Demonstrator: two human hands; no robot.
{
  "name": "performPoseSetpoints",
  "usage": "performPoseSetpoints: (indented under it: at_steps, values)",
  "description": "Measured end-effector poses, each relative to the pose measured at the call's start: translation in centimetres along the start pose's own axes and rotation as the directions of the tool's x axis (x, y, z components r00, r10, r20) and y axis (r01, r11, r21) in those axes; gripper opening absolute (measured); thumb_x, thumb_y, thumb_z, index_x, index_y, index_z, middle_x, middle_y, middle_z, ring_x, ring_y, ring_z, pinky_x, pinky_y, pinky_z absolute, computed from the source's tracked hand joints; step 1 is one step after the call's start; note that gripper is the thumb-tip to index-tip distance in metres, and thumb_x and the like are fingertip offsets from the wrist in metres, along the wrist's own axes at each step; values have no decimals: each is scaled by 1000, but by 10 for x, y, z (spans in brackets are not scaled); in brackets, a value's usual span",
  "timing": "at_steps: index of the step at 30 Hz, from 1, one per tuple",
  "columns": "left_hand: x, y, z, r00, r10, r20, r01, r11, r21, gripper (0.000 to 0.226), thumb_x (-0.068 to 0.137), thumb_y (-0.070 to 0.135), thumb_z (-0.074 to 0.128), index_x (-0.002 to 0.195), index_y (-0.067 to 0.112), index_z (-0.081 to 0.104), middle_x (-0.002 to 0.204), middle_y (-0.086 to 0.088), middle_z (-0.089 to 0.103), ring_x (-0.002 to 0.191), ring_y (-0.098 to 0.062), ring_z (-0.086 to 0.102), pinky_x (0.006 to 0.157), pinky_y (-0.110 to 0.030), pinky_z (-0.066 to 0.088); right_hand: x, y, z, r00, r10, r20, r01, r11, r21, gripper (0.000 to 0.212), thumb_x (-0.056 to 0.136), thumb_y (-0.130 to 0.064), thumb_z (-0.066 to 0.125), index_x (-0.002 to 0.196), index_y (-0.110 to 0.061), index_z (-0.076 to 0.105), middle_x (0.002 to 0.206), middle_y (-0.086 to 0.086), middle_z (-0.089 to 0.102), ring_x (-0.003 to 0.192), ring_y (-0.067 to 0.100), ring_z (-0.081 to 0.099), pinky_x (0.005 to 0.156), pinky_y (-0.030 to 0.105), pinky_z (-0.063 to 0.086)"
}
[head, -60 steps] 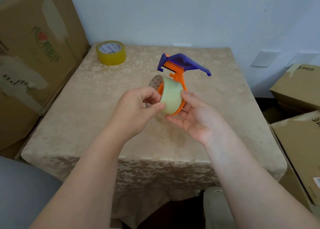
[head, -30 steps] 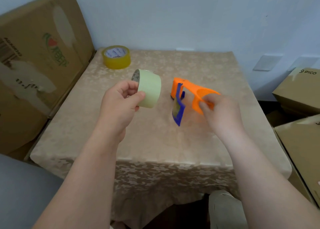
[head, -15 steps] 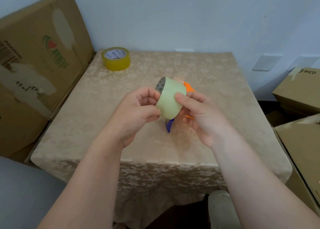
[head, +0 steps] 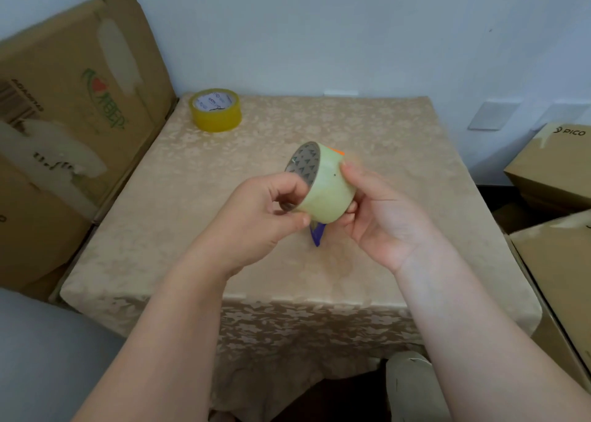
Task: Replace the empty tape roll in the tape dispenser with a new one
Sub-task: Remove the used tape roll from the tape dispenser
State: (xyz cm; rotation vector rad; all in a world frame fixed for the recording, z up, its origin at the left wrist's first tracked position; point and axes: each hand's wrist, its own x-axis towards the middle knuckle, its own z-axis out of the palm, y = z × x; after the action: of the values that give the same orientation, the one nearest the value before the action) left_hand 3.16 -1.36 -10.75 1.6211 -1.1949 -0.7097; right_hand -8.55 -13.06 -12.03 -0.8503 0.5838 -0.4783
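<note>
A pale, nearly clear tape roll [head: 326, 191] with a grey patterned core is held above the middle of the table. My left hand [head: 265, 210] pinches its near rim with thumb and fingers. From the right side my right hand [head: 380, 210] grips the roll, fingertip on its outer face. The orange and blue tape dispenser lies on the table behind and below the roll, mostly hidden. Only an orange corner [head: 340, 152] and a blue tip [head: 317, 237] of it show. A full yellow tape roll [head: 216, 110] lies flat at the table's far left corner.
The table [head: 179, 198] has a beige patterned cloth hanging over its front edge. A large cardboard box [head: 64, 118] leans at the left. More cardboard boxes [head: 553, 172] stand at the right. A white wall is behind.
The roll came off the dispenser in my left hand. My right hand laid the dispenser on the table, let go of it, and now grips the roll too.
</note>
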Motion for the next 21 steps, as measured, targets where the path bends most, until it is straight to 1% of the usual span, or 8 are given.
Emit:
performPoseSetpoints:
  at_steps: [2,4,6,9,11,14,18,21]
  values:
    - [1,0,3,999,1,-33,-3,999,-50,11,72,5,66,82,6,63,76,4,61,73,-3,55,70,-14,45,0,2,0,1000,-6,10,6,1000,-26,19,84,-23,62,101,-16,59,64,-2,45,46,4,40,43,16,39]
    - [1,1,4,996,-45,-72,32,984,-176,19,72,13,67,90,9,65,82,0,68,77,-7,62,73,-21,50,1,4,2,1000,-19,22,21,995,-98,10,78,-22,68,87,-18,66,69,-1,58,57,8,49,55,20,43]
    - [3,2,4,993,-50,-107,27,980,-199,17,75,14,68,91,9,66,81,-3,68,76,-10,62,73,-25,51,1,7,3,999,-25,33,30,988,-148,5,73,-22,73,76,-21,69,72,-2,63,66,12,48,62,24,39]
    - [2,2,2,997,-3,-84,-10,989,-151,11,76,8,69,87,6,65,78,2,68,75,-6,61,70,-19,51,0,6,5,999,-21,29,24,991,-131,12,81,-28,66,89,-18,66,67,0,54,54,7,37,52,19,34]
    - [2,2,1,998,20,-57,-27,991,-129,12,76,4,69,85,-1,63,78,4,68,75,-4,62,70,-16,50,-1,4,7,1000,-18,17,19,996,-81,21,88,-30,59,103,-16,63,74,7,49,44,4,33,43,16,32]
    - [1,3,2,999,22,-46,-26,995,-97,9,78,-2,67,85,-4,62,75,10,67,74,0,61,68,-14,49,-1,3,6,1000,-9,-22,8,999,-39,25,90,-34,56,101,-16,68,75,3,49,41,4,33,39,16,32]
    - [1,6,6,996,11,-83,-18,996,-82,14,79,2,68,92,6,65,83,1,69,76,0,62,70,-15,49,-1,5,7,998,-59,-27,56,992,-109,38,90,-34,56,115,-6,63,83,13,49,46,5,38,44,18,33]
    - [3,6,6,987,-29,-156,11,993,-114,14,77,9,70,90,11,67,77,2,70,70,-4,64,71,-25,54,-1,8,11,993,-114,-11,110,976,-187,29,88,-32,60,99,-5,65,72,8,50,52,9,38,56,26,32]
